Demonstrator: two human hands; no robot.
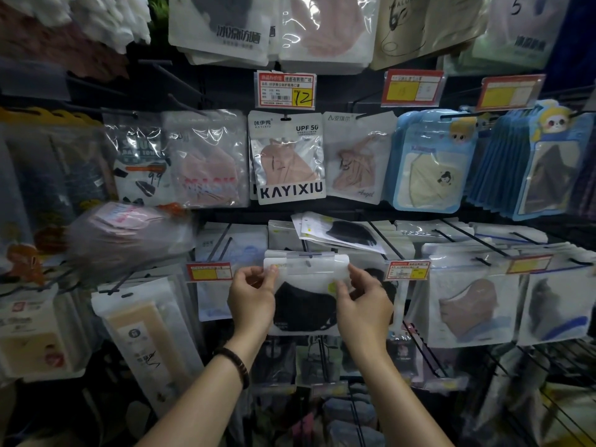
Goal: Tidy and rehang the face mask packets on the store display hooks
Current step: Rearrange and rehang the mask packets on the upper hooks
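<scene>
Head view looks down on a dark wire display rack (419, 350) hung with glossy plastic mask packets. Both hands hold one clear-and-white plastic packet with a black fabric mask inside (304, 304), pinching it by its upper corners: the left hand (253, 301) grips the top left edge between thumb and fingers, the right hand (362, 303) grips the top right edge the same way. The packet sits upright at the middle of the lower row, its white header strip uppermost and its long axis roughly vertical.

What the coming move likely turns on is the small punched slot (308, 263) in that header, centred between the two hands and directly above them, against the thin black metal hook (309, 250) that juts out towards the viewer just behind it. Whether the hook already passes through the slot cannot be told. Neither hand is clearly nearer.

The film looks slick, thin and crinkly, so the header may flex. A loose packet with a black mask (342, 235) lies tilted across the hooks just above.
</scene>
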